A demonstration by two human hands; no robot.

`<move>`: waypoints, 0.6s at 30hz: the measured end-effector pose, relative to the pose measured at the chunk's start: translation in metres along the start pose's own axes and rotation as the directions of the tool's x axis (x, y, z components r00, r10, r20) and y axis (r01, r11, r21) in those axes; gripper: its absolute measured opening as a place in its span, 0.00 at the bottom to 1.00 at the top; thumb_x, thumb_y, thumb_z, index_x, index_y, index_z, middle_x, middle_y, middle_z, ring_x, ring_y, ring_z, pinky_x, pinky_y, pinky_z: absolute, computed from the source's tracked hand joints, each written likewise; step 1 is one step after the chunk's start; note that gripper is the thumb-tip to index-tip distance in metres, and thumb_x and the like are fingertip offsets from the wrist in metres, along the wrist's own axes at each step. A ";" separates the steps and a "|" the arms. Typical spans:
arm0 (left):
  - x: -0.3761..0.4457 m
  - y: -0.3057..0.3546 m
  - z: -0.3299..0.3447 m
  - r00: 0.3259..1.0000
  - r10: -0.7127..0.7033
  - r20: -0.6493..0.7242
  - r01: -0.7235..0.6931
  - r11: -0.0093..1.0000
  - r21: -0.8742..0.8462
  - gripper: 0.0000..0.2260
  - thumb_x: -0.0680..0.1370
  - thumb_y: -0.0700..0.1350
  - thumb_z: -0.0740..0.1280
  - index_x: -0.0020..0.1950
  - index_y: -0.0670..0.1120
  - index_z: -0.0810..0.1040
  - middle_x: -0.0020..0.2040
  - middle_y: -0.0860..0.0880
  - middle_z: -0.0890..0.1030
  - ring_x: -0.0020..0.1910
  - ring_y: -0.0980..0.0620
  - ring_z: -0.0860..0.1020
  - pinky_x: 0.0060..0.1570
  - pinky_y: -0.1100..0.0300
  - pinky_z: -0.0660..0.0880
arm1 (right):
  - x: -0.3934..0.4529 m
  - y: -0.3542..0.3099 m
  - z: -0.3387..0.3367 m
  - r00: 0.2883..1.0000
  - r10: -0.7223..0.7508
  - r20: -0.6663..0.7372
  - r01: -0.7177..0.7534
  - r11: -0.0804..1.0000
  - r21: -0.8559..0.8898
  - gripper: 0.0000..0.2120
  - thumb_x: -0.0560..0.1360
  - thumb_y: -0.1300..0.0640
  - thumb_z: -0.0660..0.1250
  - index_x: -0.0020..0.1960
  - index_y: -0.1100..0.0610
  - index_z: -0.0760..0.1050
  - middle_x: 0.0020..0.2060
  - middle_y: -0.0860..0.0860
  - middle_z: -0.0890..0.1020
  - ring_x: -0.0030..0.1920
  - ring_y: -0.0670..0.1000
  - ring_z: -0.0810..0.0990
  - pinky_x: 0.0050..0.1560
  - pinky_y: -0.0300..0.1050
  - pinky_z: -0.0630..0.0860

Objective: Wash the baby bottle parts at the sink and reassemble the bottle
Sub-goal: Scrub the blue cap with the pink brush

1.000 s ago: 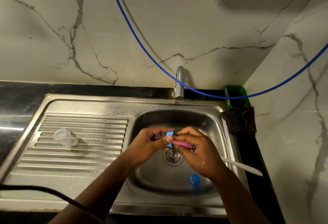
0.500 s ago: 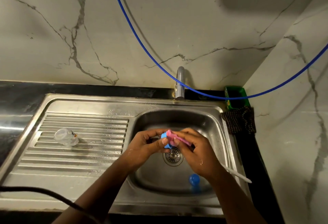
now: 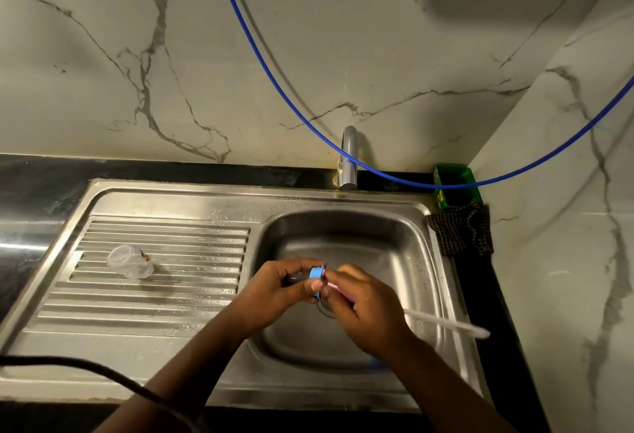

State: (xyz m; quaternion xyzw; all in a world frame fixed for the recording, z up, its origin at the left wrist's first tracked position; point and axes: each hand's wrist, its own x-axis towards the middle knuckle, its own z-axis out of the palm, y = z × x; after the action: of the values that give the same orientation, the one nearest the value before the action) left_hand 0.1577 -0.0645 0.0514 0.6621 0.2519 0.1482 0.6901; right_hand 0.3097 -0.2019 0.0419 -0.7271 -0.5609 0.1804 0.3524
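Two hands work over the sink basin (image 3: 343, 227): your left hand (image 3: 274, 290) pinches the blue bottle ring (image 3: 316, 275), right hand (image 3: 368, 309) grips the pink-handled brush (image 3: 446, 323). Ring likely light, rigid, wet-slick; hold its rim.

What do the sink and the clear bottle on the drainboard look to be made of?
Sink: brushed stainless steel, going by its grey metallic sheen and pressed drain ridges. Clear bottle: transparent and see-through, probably plastic, though glass can't be excluded from its look.

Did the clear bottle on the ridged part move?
No. The clear bottle lies at the same left spot on the draining board ridges as before.
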 end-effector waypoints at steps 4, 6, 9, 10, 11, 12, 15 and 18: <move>-0.008 -0.013 -0.007 0.965 0.258 0.047 -0.257 0.894 0.366 0.19 0.73 0.46 0.78 0.63 0.47 0.83 0.56 0.58 0.82 0.56 0.56 0.82 0.55 0.65 0.77 | 0.016 -0.009 -0.007 0.825 0.382 0.416 -0.551 0.706 0.444 0.10 0.82 0.49 0.68 0.51 0.53 0.84 0.35 0.47 0.82 0.34 0.49 0.76 0.36 0.45 0.74; -0.013 -0.017 -0.008 0.966 0.258 0.004 -0.247 0.920 0.305 0.21 0.71 0.46 0.79 0.64 0.47 0.83 0.58 0.56 0.82 0.59 0.53 0.82 0.54 0.64 0.79 | 0.018 -0.009 -0.011 0.823 0.365 0.435 -0.552 0.693 0.464 0.07 0.83 0.55 0.67 0.52 0.56 0.84 0.35 0.48 0.83 0.34 0.47 0.77 0.33 0.37 0.72; -0.012 -0.015 -0.005 0.986 0.141 -0.088 -0.125 0.979 0.160 0.20 0.70 0.45 0.79 0.61 0.44 0.84 0.55 0.48 0.85 0.55 0.50 0.84 0.52 0.61 0.80 | 0.010 -0.003 -0.005 0.973 0.183 0.137 -0.225 0.874 0.430 0.04 0.80 0.58 0.69 0.54 0.52 0.82 0.45 0.46 0.84 0.45 0.47 0.82 0.45 0.41 0.80; -0.012 -0.009 -0.004 0.994 0.005 -0.111 -0.002 1.000 0.025 0.17 0.71 0.46 0.77 0.59 0.43 0.85 0.52 0.46 0.86 0.52 0.49 0.85 0.50 0.59 0.81 | 0.007 0.002 -0.001 0.999 0.014 0.048 -0.026 0.969 0.245 0.05 0.80 0.56 0.70 0.54 0.49 0.82 0.47 0.44 0.83 0.48 0.46 0.81 0.48 0.41 0.78; -0.010 -0.004 -0.002 0.984 -0.154 -0.089 0.143 0.983 -0.118 0.15 0.73 0.47 0.75 0.57 0.42 0.86 0.50 0.44 0.87 0.50 0.47 0.85 0.48 0.58 0.81 | 0.006 0.008 0.002 0.986 -0.164 0.015 0.164 0.986 0.034 0.05 0.80 0.54 0.70 0.54 0.47 0.81 0.47 0.43 0.81 0.49 0.46 0.79 0.48 0.41 0.76; -0.010 -0.004 -0.002 0.961 -0.272 -0.050 0.257 0.945 -0.203 0.15 0.74 0.49 0.74 0.55 0.40 0.86 0.49 0.41 0.87 0.48 0.46 0.85 0.47 0.58 0.82 | 0.008 0.011 -0.001 0.946 -0.322 0.018 0.322 0.938 -0.132 0.04 0.80 0.52 0.70 0.53 0.46 0.81 0.47 0.43 0.80 0.48 0.48 0.77 0.47 0.41 0.74; -0.009 -0.003 -0.001 0.942 -0.335 -0.011 0.322 0.912 -0.253 0.14 0.75 0.46 0.73 0.56 0.39 0.85 0.52 0.38 0.86 0.49 0.46 0.84 0.49 0.57 0.82 | 0.012 0.018 -0.005 0.884 -0.467 0.039 0.454 0.833 -0.316 0.03 0.81 0.51 0.68 0.52 0.48 0.81 0.47 0.45 0.79 0.47 0.49 0.76 0.45 0.43 0.72; -0.006 -0.006 -0.002 0.993 -0.051 -0.110 0.051 0.999 -0.003 0.19 0.71 0.43 0.78 0.61 0.44 0.84 0.53 0.45 0.86 0.53 0.48 0.85 0.52 0.58 0.80 | 0.013 0.009 0.008 0.998 -0.060 -0.037 0.061 0.997 0.042 0.05 0.79 0.50 0.67 0.52 0.48 0.81 0.45 0.45 0.81 0.46 0.48 0.78 0.45 0.44 0.76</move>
State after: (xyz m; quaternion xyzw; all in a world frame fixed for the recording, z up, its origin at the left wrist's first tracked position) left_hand 0.1509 -0.0666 0.0464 0.6462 0.3064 0.1671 0.6787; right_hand 0.3150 -0.1881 0.0316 -0.7052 -0.5721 0.1685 0.3833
